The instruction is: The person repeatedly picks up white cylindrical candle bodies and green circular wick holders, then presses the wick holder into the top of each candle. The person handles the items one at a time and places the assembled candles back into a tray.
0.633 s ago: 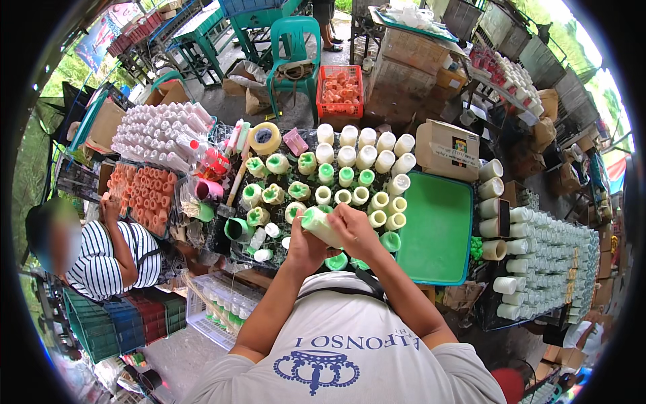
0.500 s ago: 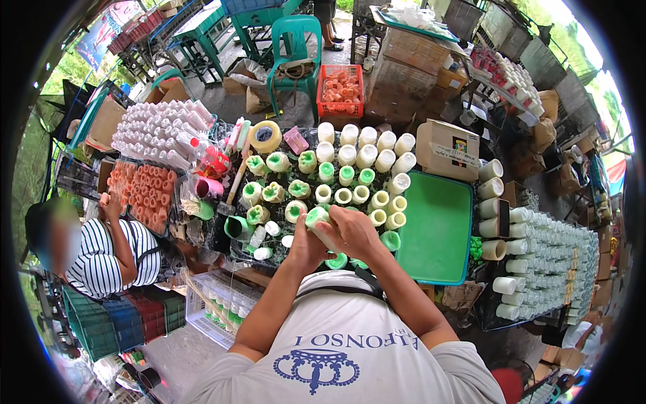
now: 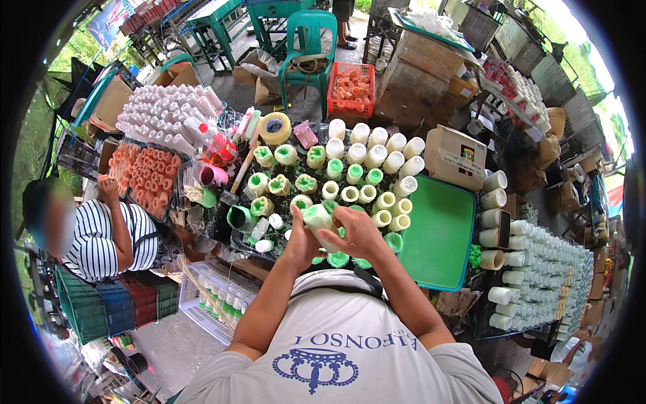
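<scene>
In front of my chest, a white cylinder with a green, uneven top (image 3: pixel 316 217) is held tilted between both hands. My left hand (image 3: pixel 297 248) wraps its left side and underside. My right hand (image 3: pixel 358 232) is closed against its right side, thumb on the wall and fingers near the rim; some green shows beneath those fingers. Just beyond are several pale, rough-edged moulds with green inside, one a squat mould (image 3: pixel 306 184). Small white cups, one a capped cup (image 3: pixel 276 220), lie left of my hands. Green-topped pieces partly show below my wrists.
Rows of white cylinders (image 3: pixel 375 156) stand ahead, beside a green tray (image 3: pixel 434 229) and a cardboard box (image 3: pixel 456 156). A tape roll (image 3: pixel 274 128) and a hammer (image 3: pixel 243 161) lie left. A person in stripes (image 3: pixel 108 246) works by orange pieces (image 3: pixel 145 176). More white cylinders (image 3: pixel 538 269) crowd the right.
My right fingers have shifted along the cylinder's rim, and its green top is turned a little differently. The whole view has swung slightly, so the table's things sit further right.
</scene>
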`<state>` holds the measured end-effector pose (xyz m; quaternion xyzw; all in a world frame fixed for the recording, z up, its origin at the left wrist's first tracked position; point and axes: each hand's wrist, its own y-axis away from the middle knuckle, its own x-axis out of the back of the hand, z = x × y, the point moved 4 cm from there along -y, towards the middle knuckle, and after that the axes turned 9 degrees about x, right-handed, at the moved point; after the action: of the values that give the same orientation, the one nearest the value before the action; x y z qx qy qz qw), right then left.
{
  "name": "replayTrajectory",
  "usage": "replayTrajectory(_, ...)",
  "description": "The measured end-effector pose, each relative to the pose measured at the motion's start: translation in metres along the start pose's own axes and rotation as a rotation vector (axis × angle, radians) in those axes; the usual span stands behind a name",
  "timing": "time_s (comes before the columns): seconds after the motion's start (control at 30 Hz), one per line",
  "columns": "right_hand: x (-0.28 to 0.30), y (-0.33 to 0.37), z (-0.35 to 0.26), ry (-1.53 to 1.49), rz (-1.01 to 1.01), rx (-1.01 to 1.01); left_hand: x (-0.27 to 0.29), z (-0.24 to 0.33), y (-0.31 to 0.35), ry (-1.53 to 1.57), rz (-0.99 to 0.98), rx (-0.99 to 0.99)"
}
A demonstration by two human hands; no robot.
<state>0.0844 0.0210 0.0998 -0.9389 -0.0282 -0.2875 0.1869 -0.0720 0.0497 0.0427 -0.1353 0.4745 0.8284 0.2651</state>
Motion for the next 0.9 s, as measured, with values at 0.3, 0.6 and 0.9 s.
replayTrajectory(0.3, -0.009, -0.003, 0.009, -0.199, 0.089, -0.113, -0.004, 0.006, 0.002, -0.510, 0.219, -0.516)
replayTrajectory(0.6, -0.011, 0.006, -0.001, -0.096, 0.172, -0.101, 0.003, 0.025, 0.000, -0.803, 0.531, -0.720)
replayTrajectory(0.9, -0.033, 0.018, 0.029, -0.646, 0.283, -0.323, -0.015, 0.036, 0.008, -0.809, 0.495, -0.800)
